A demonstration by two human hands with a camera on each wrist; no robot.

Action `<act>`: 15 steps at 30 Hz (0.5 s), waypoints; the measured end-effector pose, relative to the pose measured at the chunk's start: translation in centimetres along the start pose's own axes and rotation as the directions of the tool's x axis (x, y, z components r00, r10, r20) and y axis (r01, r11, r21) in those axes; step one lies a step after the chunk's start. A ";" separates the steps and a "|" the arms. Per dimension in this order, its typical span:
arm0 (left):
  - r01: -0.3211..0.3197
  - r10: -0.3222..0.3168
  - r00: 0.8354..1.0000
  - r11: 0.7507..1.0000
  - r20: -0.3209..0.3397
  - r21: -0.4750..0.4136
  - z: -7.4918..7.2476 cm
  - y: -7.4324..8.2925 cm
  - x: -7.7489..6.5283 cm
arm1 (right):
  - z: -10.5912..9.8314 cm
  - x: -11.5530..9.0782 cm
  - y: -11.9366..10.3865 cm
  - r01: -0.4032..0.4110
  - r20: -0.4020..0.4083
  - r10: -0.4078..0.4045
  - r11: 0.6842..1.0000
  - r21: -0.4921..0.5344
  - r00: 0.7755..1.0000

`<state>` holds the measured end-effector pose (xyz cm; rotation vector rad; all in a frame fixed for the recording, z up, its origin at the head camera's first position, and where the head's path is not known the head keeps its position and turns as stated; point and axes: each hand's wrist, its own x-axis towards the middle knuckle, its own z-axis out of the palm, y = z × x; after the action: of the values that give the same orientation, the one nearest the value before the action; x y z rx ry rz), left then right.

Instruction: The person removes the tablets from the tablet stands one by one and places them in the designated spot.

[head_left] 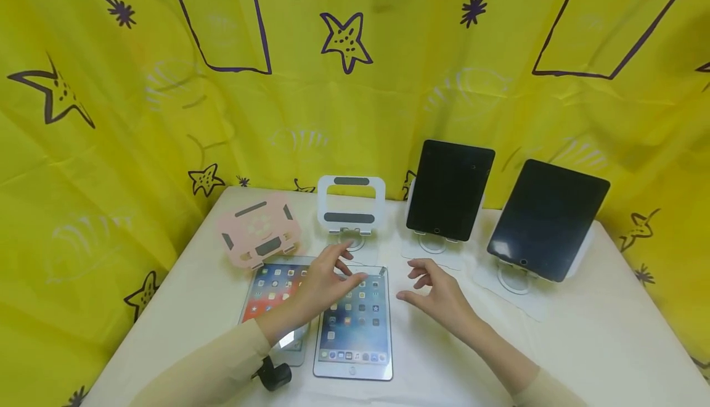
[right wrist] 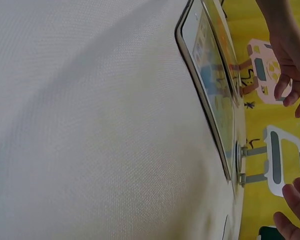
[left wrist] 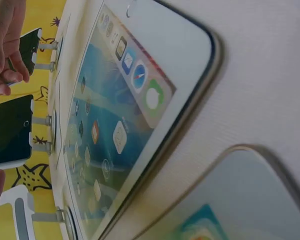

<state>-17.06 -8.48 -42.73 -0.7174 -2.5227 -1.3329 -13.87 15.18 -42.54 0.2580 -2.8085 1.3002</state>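
Note:
My left hand (head_left: 327, 277) hovers over two tablets lying face up, its fingers loosely bent and holding nothing. Under its fingertips is the far part of the nearer tablet (head_left: 357, 333), lit with a home screen of app icons. The other lit tablet (head_left: 272, 290), with a red and blue screen, lies to its left, partly hidden by the left forearm. Just right of the nearer tablet, my right hand (head_left: 438, 296) is held in the air, fingers relaxed, with nothing in it. Behind the hands stands a white tablet stand (head_left: 379, 200) with no tablet on it.
A pink tablet stand (head_left: 233, 234) is at the back left. Two dark-screened tablets, one upright (head_left: 452, 191) and one tilted (head_left: 549, 219), rest on stands at the right. A black cylindrical object (head_left: 275, 376) is by the left wrist. A yellow curtain (head_left: 344, 105) hangs behind the table.

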 end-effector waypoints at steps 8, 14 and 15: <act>-0.082 0.079 0.993 0.996 0.082 0.037 0.9 0.7 0.5 | -0.6 0.0 0.5 0.180 -0.091 -0.197 0.970 -0.164 0.976; -0.127 0.125 0.990 0.991 0.066 0.034 1.3 1.1 1.4 | -1.2 0.1 1.3 0.321 -0.253 -0.389 0.907 -0.272 0.886; -0.134 0.132 0.989 0.990 0.066 0.033 1.3 1.2 1.6 | -1.3 0.1 1.3 0.336 -0.269 -0.410 0.899 -0.282 0.871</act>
<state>-17.76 -6.38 -41.99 -0.9170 -2.4916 -1.2346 -14.25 17.04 -42.66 0.5019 -2.4357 0.8396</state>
